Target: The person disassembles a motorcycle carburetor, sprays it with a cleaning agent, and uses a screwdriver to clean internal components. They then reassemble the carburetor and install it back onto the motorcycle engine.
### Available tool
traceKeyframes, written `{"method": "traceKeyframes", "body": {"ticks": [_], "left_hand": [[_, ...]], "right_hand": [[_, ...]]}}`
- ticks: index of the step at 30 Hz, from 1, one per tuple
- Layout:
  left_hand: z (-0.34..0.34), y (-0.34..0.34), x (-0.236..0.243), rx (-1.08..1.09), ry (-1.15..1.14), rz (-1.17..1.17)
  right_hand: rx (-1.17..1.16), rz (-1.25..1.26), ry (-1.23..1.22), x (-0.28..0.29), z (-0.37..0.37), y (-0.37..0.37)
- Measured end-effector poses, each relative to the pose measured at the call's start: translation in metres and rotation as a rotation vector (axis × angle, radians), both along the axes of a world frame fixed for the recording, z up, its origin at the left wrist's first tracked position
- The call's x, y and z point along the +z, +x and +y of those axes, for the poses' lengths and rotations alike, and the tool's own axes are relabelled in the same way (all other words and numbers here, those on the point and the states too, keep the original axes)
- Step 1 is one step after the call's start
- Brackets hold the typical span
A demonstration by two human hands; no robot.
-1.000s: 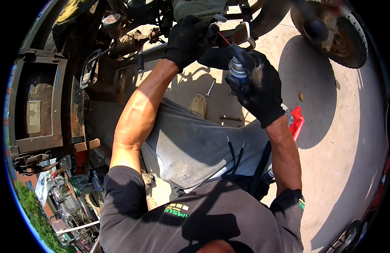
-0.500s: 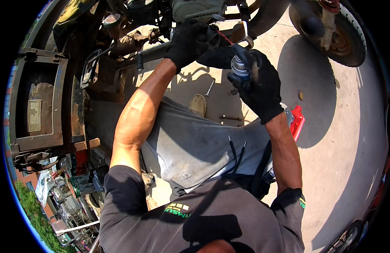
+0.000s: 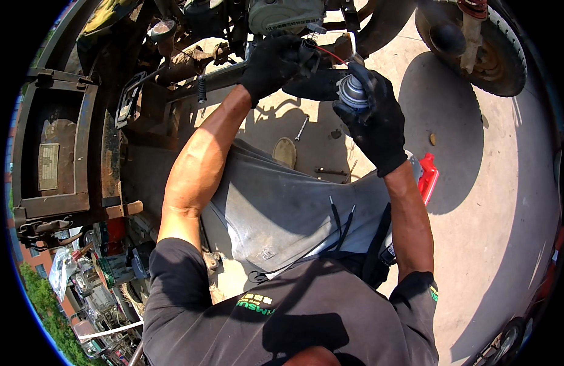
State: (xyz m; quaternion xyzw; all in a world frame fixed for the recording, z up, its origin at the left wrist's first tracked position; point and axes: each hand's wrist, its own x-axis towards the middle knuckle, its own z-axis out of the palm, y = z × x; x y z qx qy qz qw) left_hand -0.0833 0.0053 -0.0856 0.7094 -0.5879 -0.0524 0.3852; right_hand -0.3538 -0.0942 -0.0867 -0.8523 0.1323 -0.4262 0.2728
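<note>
In my black-gloved right hand (image 3: 378,125) is a spray can (image 3: 353,93) with a silver top, the fingers wrapped round it and the index finger at its nozzle. A thin red straw (image 3: 332,54) runs from the nozzle up and left to a small dark metal part (image 3: 307,52) with a coil spring at its top. My left hand (image 3: 270,70), in a black glove too, is closed round that part, just below the engine (image 3: 286,17). The glove hides much of the part. Whether spray is coming out cannot be seen.
Vehicle frame (image 3: 87,140) lines the left side; a wheel (image 3: 492,58) stands far right. On the concrete lie a wrench (image 3: 303,128), a short metal tool (image 3: 331,171) and a leaf (image 3: 432,139). A red plastic bottle (image 3: 428,177) sits beside my right forearm.
My right hand has tilted the spray can, so more of its silver top shows, and the straw has shifted slightly right. My left hand stays almost in place on the dark part.
</note>
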Motion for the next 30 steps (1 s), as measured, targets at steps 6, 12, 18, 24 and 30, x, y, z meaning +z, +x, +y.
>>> {"method": "traceKeyframes", "body": {"ticks": [6,12,18,24,30], "left_hand": [[0.000,-0.009,0.009,-0.016,-0.031,-0.048],[0.000,-0.001,0.001,-0.006,0.002,0.035],[-0.002,-0.005,0.006,-0.034,-0.010,0.030],[-0.001,-0.006,0.007,-0.019,-0.015,0.013],[-0.003,-0.008,0.008,-0.012,-0.017,0.025]], "right_hand": [[-0.033,-0.036,-0.013,-0.014,0.000,0.001],[-0.040,-0.030,-0.020,-0.017,0.001,0.004],[-0.018,-0.014,-0.003,-0.013,0.000,0.003],[-0.024,-0.020,-0.009,-0.012,0.002,0.004],[-0.023,-0.020,-0.009,-0.014,0.002,0.002]]}}
